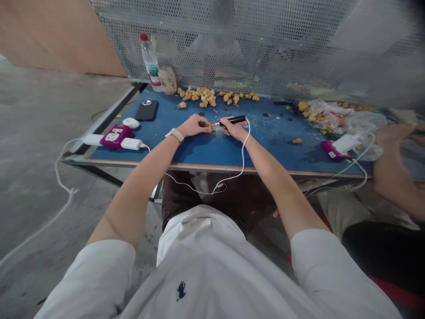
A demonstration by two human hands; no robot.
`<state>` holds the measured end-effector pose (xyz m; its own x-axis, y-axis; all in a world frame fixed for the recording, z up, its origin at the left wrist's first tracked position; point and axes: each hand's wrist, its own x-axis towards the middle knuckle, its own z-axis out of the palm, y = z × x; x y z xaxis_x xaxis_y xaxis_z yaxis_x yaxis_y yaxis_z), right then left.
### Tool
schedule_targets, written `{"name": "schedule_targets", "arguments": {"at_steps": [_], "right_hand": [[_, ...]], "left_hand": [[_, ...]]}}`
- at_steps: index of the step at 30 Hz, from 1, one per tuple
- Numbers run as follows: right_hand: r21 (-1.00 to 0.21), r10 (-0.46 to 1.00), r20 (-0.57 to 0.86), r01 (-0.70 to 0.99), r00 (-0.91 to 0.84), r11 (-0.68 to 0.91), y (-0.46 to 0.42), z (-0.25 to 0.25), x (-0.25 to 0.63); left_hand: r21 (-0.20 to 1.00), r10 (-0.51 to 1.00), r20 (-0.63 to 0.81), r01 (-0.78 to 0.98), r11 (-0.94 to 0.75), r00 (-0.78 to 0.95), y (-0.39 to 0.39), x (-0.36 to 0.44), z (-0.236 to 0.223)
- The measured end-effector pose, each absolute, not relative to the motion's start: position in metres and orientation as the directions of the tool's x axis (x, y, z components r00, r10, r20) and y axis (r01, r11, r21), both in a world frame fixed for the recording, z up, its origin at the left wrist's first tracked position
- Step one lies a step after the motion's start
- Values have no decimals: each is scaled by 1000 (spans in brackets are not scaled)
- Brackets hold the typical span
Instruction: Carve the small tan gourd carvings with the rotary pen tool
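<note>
My left hand (195,125), with a white band at the wrist, pinches a small yellow-brown gourd (210,127) over the blue tabletop (186,150). In my right hand (234,130) is a pen-shaped electric engraving tool (237,119) with a black handle and a thin metal tip. Its tip points left and reaches the gourd; whether it touches cannot be made out. From the handle's back end a white cable (243,155) hangs down over the table edge. Pale dust and a small coloured item lie by my right hand.
Several similar gourds (201,94) lie along the perforated metal panel (192,48). At left are a bottle (152,66), a phone (147,110) and a purple power strip (116,136). On the right are plastic bags (332,116), another purple power strip (334,151) and a co-worker's blurred arm (393,164).
</note>
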<state>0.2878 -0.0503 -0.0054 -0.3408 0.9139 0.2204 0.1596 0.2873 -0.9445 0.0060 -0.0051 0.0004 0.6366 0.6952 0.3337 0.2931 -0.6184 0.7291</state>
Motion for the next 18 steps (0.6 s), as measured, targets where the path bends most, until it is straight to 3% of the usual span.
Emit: {"name": "schedule_targets", "arguments": {"at_steps": [18], "right_hand": [[-935, 907, 230, 178, -352, 306, -52, -2, 292]], "left_hand": [[718, 656, 333, 269, -642, 677, -4, 4, 2]]}}
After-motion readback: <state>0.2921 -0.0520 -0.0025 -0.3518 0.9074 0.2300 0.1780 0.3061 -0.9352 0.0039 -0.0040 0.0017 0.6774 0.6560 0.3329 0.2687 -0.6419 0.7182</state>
